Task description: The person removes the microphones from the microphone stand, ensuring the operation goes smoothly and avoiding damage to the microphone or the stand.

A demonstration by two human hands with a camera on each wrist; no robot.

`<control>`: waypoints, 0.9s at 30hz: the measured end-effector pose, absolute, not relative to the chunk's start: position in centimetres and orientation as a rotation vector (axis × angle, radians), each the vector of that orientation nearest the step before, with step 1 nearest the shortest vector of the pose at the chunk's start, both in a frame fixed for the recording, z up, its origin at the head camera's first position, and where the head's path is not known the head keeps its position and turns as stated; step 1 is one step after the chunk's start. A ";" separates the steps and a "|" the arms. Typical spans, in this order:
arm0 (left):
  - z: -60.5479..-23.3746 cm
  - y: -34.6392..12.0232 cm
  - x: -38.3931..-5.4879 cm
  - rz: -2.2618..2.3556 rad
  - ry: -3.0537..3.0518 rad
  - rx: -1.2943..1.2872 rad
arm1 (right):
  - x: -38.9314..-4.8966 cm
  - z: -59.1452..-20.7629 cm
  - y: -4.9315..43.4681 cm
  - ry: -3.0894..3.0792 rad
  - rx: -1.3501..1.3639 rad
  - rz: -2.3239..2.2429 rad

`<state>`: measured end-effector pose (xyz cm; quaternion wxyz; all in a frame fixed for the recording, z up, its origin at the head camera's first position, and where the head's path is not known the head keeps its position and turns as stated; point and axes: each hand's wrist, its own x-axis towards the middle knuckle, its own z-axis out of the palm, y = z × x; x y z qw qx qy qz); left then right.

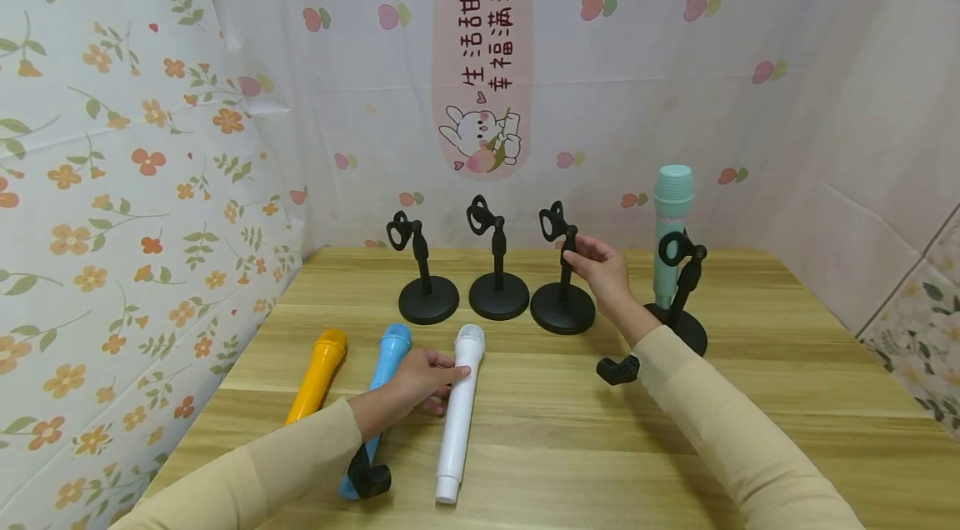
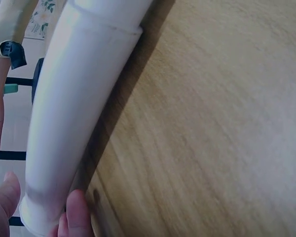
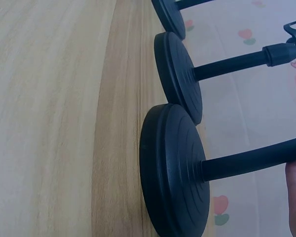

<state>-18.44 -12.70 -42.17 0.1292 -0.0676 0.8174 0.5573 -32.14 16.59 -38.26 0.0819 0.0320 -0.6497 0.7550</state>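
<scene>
My left hand (image 1: 420, 380) holds a white microphone (image 1: 457, 426) that lies on the table, thumb over its upper part and fingers at its left side. In the left wrist view, thumb and fingertips (image 2: 79, 215) are on either side of the tube near one end. My right hand (image 1: 606, 270) pinches the upright stem of a black microphone stand (image 1: 562, 315) just below its clip. That stand's round base rests on the tabletop, and its clip ring holds nothing.
Two more black stands, one on the left (image 1: 429, 301) and one beside it (image 1: 498, 297), line the back. A mint microphone (image 1: 672, 205) is upright at the rightmost stand (image 1: 686, 330). Blue (image 1: 388, 359) and orange (image 1: 318, 376) microphones lie left. A patterned curtain (image 1: 337, 138) hangs behind.
</scene>
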 end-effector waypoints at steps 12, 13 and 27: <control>-40.7 -13.2 -18.6 1.633 2.341 -0.222 | -31.2 -38.4 17.0 -1.979 0.125 2.243; -40.6 -13.3 -18.7 1.638 2.343 -0.222 | -31.0 -38.4 17.0 -1.986 0.120 2.239; -39.5 -13.5 -19.7 1.687 2.391 -0.228 | -29.3 -38.2 17.8 -2.088 0.145 2.210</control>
